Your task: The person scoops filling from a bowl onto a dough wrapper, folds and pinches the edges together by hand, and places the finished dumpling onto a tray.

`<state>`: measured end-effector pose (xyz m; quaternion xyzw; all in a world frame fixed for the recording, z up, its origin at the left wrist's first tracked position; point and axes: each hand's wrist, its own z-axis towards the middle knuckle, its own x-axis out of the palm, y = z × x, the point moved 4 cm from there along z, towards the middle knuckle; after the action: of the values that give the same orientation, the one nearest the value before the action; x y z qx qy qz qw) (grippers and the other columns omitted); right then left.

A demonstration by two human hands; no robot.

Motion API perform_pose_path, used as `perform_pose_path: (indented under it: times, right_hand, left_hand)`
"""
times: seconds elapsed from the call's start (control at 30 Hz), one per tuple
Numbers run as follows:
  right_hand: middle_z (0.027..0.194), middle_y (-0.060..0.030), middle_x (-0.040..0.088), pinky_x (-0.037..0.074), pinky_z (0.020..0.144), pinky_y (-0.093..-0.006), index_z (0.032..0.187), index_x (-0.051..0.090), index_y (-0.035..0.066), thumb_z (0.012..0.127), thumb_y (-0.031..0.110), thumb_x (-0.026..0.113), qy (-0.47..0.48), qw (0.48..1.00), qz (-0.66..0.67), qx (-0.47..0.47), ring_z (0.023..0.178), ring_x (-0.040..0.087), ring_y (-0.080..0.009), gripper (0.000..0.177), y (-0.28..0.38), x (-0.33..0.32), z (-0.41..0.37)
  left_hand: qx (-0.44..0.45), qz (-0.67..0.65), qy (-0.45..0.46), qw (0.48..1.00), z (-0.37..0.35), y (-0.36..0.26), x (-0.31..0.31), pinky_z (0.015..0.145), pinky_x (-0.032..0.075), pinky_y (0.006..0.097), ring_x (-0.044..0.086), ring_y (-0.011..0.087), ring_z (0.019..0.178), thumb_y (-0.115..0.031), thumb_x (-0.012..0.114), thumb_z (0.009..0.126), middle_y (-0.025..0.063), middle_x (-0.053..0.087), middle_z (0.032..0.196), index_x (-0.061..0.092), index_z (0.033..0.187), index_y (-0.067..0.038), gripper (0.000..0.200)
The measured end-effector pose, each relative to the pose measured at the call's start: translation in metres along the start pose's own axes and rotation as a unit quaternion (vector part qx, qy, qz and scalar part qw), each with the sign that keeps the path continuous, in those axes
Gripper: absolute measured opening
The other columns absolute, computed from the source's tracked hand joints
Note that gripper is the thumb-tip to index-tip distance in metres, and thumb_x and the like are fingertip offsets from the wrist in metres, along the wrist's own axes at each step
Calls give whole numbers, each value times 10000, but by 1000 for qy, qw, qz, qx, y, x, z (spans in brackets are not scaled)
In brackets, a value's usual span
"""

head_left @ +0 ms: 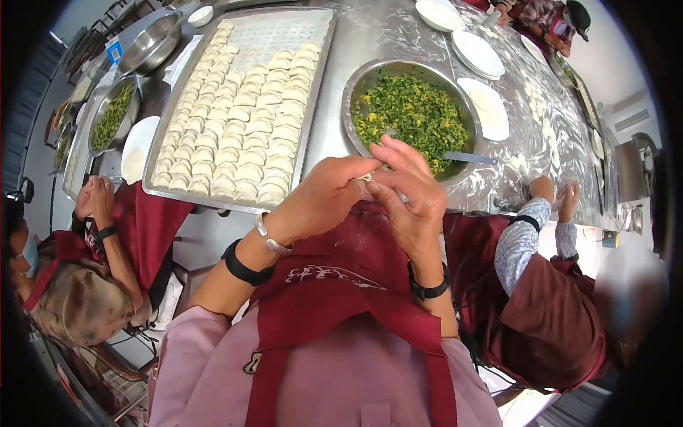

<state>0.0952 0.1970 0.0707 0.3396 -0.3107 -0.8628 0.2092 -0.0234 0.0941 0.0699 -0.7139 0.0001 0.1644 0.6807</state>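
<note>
My left hand (pixel 316 196) and my right hand (pixel 411 186) meet at the near rim of a metal bowl of chopped greens. Between their pinched fingertips shows a pale bit of dough of a dumpling (pixel 363 177); the fingers hide most of it. The steel bowl (pixel 348 117) holds green filling (pixel 413 107) with yellow bits. A spatula-like handle (pixel 471 158) sticks out over its right rim. Left of my hands, a large metal tray (pixel 313 107) carries rows of folded dumplings (pixel 242 135).
White plates (pixel 478 55) and a plate with wrappers (pixel 486 107) stand right of the bowl on the floured steel table (pixel 398 35). A co-worker's hands (pixel 555 196) work at the right, another's (pixel 96 197) at the left. Another bowl of greens (pixel 114 117) is farther left.
</note>
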Motion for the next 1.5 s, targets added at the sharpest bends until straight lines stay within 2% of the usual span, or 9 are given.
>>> perform_pose_path:
  times: [0.3,0.43,0.53,0.63,0.8,0.9,1.03,1.43,1.5]
  right_hand:
    - [1237,-146,689,451,1052,-429,1018,758,24,733,-7,779,21,999,22,35,1253,583,-352,288,2,-2,4]
    - [1221,-156,698,437,1068,-425,999,756,5,799,4,761,-73,976,174,111,1248,595,-318,200,-8,-2,1]
    - [1203,-167,704,431,1073,-420,975,754,-4,822,13,757,-117,961,212,134,1240,603,-303,155,-5,3,0]
    - [1189,-174,709,434,1069,-419,958,751,-10,817,16,762,-129,958,217,138,1233,608,-303,144,-4,5,-2]
    - [1199,-165,708,443,1060,-415,977,751,-9,814,14,761,-107,976,172,83,1233,608,-309,164,-4,0,-1]
    - [1213,-156,705,446,1059,-411,998,751,-5,794,14,767,-66,990,94,84,1240,604,-311,206,-6,-3,0]
    - [1224,-149,702,448,1057,-413,1003,752,3,765,15,773,-75,981,129,121,1249,597,-312,239,5,-4,5]
    - [1174,-141,718,472,1020,-415,909,760,18,747,8,775,-23,998,52,25,1217,609,-329,163,4,1,4]
    - [1192,-139,713,473,1020,-414,921,761,18,746,11,777,-9,999,31,24,1232,600,-329,176,1,0,4]
  left_hand:
    - [-37,-193,-38,980,-4,-5,3,904,540,272,632,134,1075,38,565,920,112,627,1273,380,1500,33,609]
    - [5,-345,-112,932,-9,1,14,898,541,267,626,123,1078,-13,616,950,109,634,1252,416,1478,43,568]
    - [-4,-281,-164,946,-12,10,20,914,544,275,628,126,1070,-33,632,960,104,652,1219,480,1440,36,508]
    - [72,-254,-204,943,-11,6,25,932,548,287,635,139,1064,-22,606,973,100,668,1192,528,1403,33,441]
    - [27,-222,-142,964,-13,6,23,950,550,298,633,151,1088,-26,579,992,110,661,1217,515,1412,32,429]
    - [14,-267,-141,953,-10,14,23,952,553,302,634,159,1098,-37,581,996,117,654,1232,510,1412,39,429]
    - [27,-285,-125,950,-11,16,23,939,561,309,635,166,1101,-55,593,996,119,649,1236,498,1415,48,441]
    - [-34,-160,-52,985,-9,0,19,889,507,252,599,90,1035,-10,490,957,76,642,1185,379,1510,23,565]
    - [-16,-204,-70,976,-9,2,20,872,510,252,601,85,1010,0,491,952,74,636,1191,380,1507,22,567]
